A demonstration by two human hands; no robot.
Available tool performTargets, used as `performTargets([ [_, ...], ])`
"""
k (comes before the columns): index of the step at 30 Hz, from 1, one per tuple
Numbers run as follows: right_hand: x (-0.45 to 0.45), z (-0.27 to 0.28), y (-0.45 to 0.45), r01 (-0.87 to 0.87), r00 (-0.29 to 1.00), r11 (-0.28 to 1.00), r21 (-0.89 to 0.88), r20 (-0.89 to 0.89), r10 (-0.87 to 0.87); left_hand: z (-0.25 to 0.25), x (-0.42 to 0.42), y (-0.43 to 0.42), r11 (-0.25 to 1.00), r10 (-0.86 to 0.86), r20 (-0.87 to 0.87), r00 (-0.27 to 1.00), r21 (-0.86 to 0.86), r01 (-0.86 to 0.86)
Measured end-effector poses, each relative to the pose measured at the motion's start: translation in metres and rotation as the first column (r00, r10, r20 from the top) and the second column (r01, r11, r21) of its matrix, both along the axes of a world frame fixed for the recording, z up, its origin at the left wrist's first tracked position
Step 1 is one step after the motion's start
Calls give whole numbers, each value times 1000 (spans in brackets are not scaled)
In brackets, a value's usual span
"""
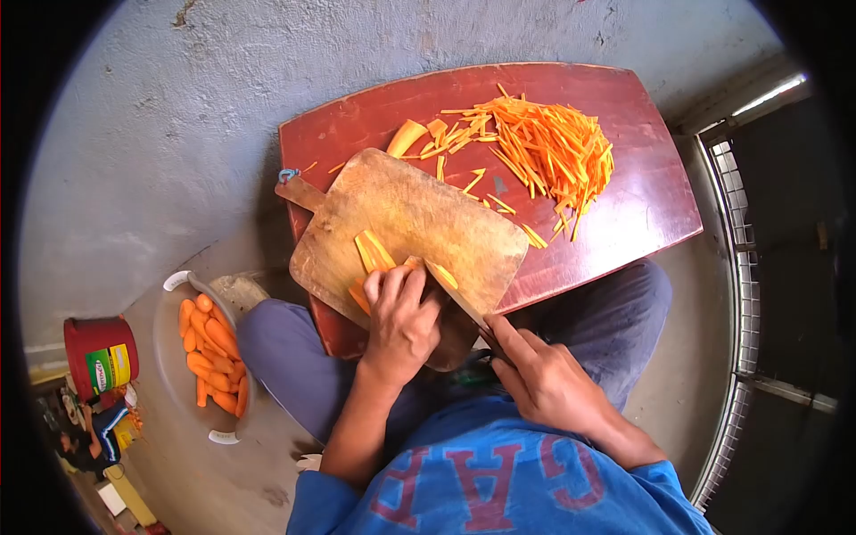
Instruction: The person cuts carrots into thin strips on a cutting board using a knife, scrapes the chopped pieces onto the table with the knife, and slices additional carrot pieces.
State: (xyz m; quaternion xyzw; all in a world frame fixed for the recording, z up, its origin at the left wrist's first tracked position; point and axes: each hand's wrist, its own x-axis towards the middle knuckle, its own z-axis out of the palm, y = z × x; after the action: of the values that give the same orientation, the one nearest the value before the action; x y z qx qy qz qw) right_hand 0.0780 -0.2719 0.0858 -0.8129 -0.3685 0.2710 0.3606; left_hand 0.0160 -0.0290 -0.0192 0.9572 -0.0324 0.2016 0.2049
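A wooden cutting board (pixel 419 201) with a short handle lies tilted on the red table (pixel 637 183). My left hand (pixel 401 316) has its fingers curled down on carrot slices near the board's front edge, holding them against the wood. Orange carrot slices (pixel 374 252) stick out past its fingertips. My right hand (pixel 553 383) is wrapped around the handle of a knife (pixel 465 306). The blade lies right beside the left fingertips, with a cut carrot piece (pixel 442 275) along it. Part of the slices is hidden under the left hand.
A large pile of carrot sticks (pixel 553 147) sits at the table's far right, with a carrot chunk (pixel 407 138) and loose sticks behind the board. At left, a basin (pixel 169 357) of peeled carrots stands on the floor near a red bucket (pixel 80 357). Another person (pixel 100 437) is at far left.
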Motion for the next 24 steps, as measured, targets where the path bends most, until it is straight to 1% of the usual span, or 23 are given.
performTargets([
  [3, 11, -17, 16, 6, 999, 999, 45, 33, -8, 0, -4, 4, 999, -13, -93, 996, 29, 16],
  [4, 14, -22, 20, 4, 999, 998, 70, 48, -7, 0, -5, 3, 1000, -12, -85, 996, 6, 12],
  [6, 11, -7, 15, 2, 1000, 998, 69, 28, -4, 2, -3, 3, 999, -9, -61, 998, -35, 6],
  [10, 0, -7, 6, 7, 999, 999, 35, 33, -8, 4, -2, 6, 999, -9, -17, 1000, -43, 8],
  [13, 10, -18, 27, -37, 997, 999, 21, 69, 35, 3, -2, 6, 998, -18, -23, 1000, -66, 16],
  [16, 14, -17, 30, -19, 999, 998, 54, 39, 17, 0, -3, 9, 997, -24, -8, 1000, -80, 23],
  [19, 4, -12, 14, -18, 997, 995, 95, 73, 11, -1, -3, 9, 995, -24, 37, 999, -98, 28],
  [21, 2, -14, 19, -12, 999, 998, 61, 52, 8, -2, -3, 9, 995, -39, 51, 998, -93, 44],
  [24, 11, -17, 30, -31, 998, 999, 36, 48, 30, -5, -6, 12, 997, -37, -9, 999, -74, 36],
])
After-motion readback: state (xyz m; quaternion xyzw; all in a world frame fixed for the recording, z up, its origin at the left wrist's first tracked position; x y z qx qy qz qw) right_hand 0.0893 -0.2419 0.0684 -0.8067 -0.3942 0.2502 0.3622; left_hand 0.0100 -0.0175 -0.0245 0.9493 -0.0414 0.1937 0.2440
